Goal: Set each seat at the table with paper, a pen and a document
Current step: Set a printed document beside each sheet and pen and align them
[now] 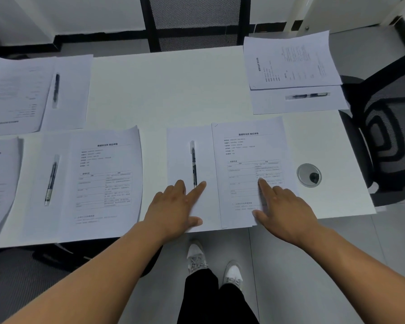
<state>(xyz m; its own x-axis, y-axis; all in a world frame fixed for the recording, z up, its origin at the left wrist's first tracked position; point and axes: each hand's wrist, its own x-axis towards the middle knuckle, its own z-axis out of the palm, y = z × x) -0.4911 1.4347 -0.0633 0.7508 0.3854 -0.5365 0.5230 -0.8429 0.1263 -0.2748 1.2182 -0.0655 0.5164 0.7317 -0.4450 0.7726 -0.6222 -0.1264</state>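
Near-end seat nearly done: my left hand (173,206) lies flat on the blank paper (189,160), forefinger touching the pen (193,163), right hand (283,206) flat on the document (250,155), nothing gripped; three other visible sets look complete.

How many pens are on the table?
4 pens: one by the left hand, one near-left, one far-left, one far-right. The leftmost seat is cut off, so another may be hidden.
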